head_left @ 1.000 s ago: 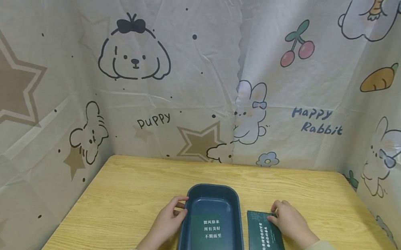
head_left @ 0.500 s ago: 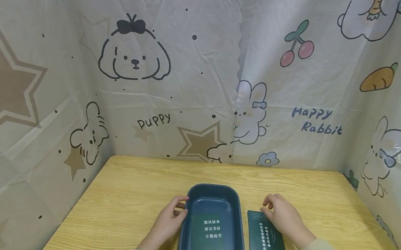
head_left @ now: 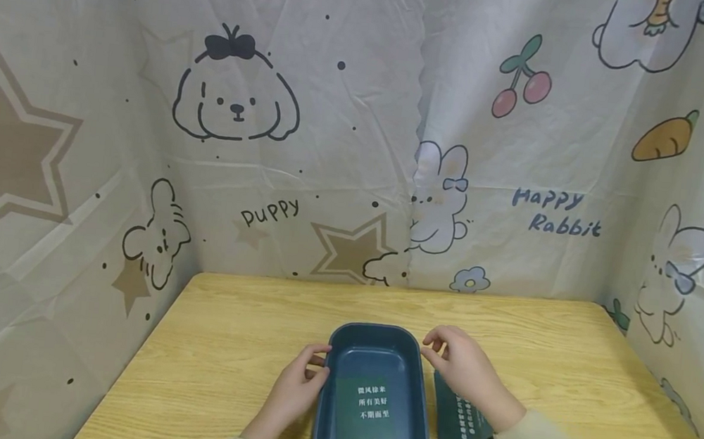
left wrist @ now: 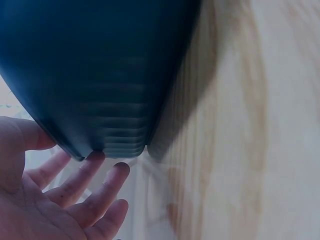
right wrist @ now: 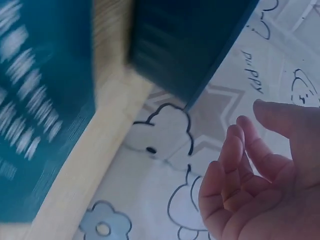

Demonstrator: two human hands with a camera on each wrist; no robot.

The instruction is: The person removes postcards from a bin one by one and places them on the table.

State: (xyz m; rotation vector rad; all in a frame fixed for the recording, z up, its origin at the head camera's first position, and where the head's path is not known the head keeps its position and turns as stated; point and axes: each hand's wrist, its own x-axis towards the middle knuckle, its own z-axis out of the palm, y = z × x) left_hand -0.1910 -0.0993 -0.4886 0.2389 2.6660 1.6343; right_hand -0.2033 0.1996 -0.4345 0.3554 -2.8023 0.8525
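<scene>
A dark blue tray (head_left: 382, 336) holds a green card with white writing (head_left: 366, 422). My left hand (head_left: 288, 388) rests its thumb and fingertips at the tray's left rim; the left wrist view shows its loose fingers (left wrist: 92, 165) along the tray's outer wall. At the tray's far right rim is my right hand (head_left: 465, 368), raised over the table with its fingers loosely bent. The right wrist view shows nothing between its thumb and fingers (right wrist: 231, 150). Beneath that hand and sleeve lies another green card (head_left: 455, 427), partly hidden, to the right of the tray.
The wood-grain table (head_left: 253, 323) extends left of and behind the tray. A pale curtain (head_left: 334, 140) with cartoon prints hangs along the table's back and both sides.
My right hand has left the far edge of the right-hand card and moved left to the tray's rim, its sleeve now covering part of that card. The left hand has stayed still.
</scene>
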